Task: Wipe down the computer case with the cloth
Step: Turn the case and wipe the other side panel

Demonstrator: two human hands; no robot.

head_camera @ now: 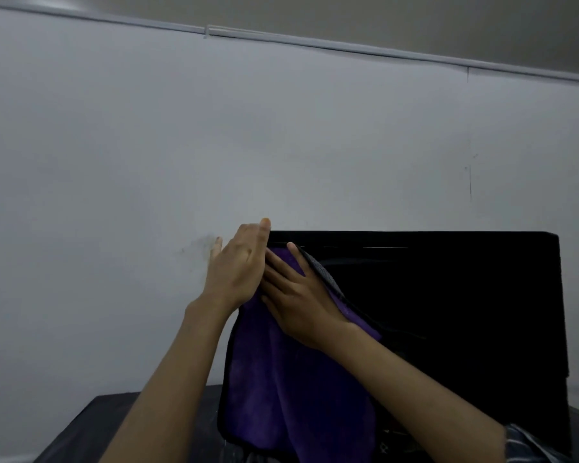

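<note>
Wiping looks under way: right hand (301,295), fingers flat, presses the purple cloth (281,389) on the black computer case (448,312); left hand (238,265), fingers straight, touches its top-left corner. Remaining dirt is unreadable in the dimness.

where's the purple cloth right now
In the head view the purple cloth hangs low centre against the left end of the black computer case, under the right hand, with the left hand beside it.
</note>
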